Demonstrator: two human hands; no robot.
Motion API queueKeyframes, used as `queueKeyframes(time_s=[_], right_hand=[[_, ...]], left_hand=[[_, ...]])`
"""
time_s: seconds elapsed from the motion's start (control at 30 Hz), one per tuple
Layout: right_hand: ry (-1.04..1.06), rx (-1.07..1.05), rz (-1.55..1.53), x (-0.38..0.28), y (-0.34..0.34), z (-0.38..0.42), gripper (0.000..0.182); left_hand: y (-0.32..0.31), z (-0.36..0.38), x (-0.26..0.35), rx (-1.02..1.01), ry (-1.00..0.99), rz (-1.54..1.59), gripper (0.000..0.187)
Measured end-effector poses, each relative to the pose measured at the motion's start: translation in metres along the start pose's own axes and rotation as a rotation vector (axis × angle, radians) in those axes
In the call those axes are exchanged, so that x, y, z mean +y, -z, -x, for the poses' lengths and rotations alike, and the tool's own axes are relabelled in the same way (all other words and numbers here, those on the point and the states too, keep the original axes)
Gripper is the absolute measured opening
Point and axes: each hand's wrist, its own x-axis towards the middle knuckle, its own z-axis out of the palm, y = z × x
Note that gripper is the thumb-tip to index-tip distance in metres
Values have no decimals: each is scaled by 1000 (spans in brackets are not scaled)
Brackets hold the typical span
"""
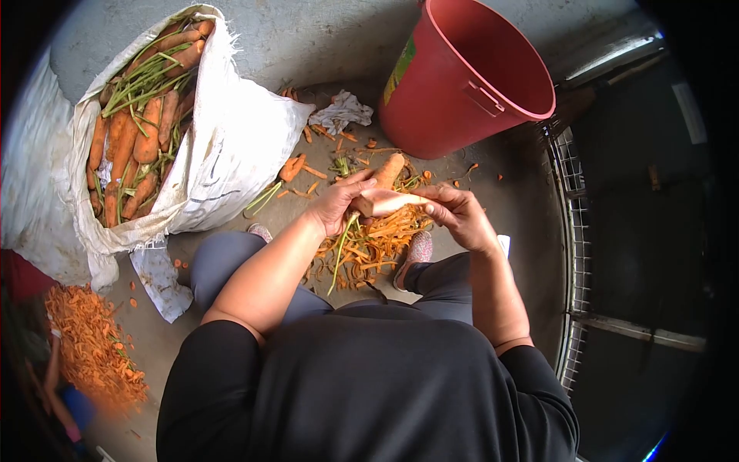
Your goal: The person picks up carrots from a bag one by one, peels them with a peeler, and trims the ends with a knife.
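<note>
My left hand [339, 206] is closed around a thick orange carrot [390, 168], which points up and away from me. Green stems [341, 254] hang from its near end. Across the carrot lies a pale, smooth piece that looks like a broad knife blade [389, 202]. Its narrow end runs into my right hand [462, 215], whose fingers pinch it and hide the handle, if there is one. Below both hands, a heap of orange peelings [385, 245] covers the floor between my feet.
A white sack [239, 138] full of carrots [146, 127] leans at the left. A tall red bin [443, 92] stands ahead, against the wall. Wire mesh [573, 215] runs along the right. At the lower left, another person's arm [52, 369] is beside a larger peelings pile [88, 339].
</note>
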Motion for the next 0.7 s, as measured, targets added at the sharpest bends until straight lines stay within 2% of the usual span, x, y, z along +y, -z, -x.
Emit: queueKeyframes(time_s=[0.03, 0.07, 0.1, 0.13, 0.17, 0.2, 0.23, 0.33, 0.4, 0.47, 0.5, 0.63, 0.7], right_hand=[[127, -66, 172, 2, 7, -5, 32], [99, -55, 150, 3, 9, -8, 34], [71, -44, 129, 3, 11, -11, 36], [43, -33, 108, 2, 12, -15, 38], [-58, -6, 36, -4, 16, -19, 39], [-42, 36, -86, 3, 20, -24, 39], [-29, 74, -297, 8, 21, -27, 33], [-66, 206, -775, 20, 10, -33, 19], [-117, 329, -817, 14, -11, -38, 8], [-78, 477, -777, 20, -26, -45, 11], [-93, 597, -732, 18, -34, -48, 13], [37, 403, -756, 12, -48, -50, 17], [15, 370, -739, 16, -41, -54, 16]], left_hand=[[-2, -2, -3, 22, -16, 38, 38], [-2, -5, -5, 42, -31, 77, 38], [3, -9, -8, 79, 34, 125, 38], [10, -11, -11, 35, 45, 111, 37], [19, -11, -12, -9, 55, 97, 37], [17, -8, -9, -52, 64, 82, 37], [10, -6, -13, 37, -7, 112, 36], [-4, -3, -7, 127, 49, 147, 37], [13, -11, -15, 74, 76, 134, 36], [9, -9, -16, 74, 55, 129, 37], [-14, -3, -8, 177, 51, 206, 33], [13, -13, -29, -166, 23, 206, 30], [14, -14, -35, -152, -15, 185, 30]])
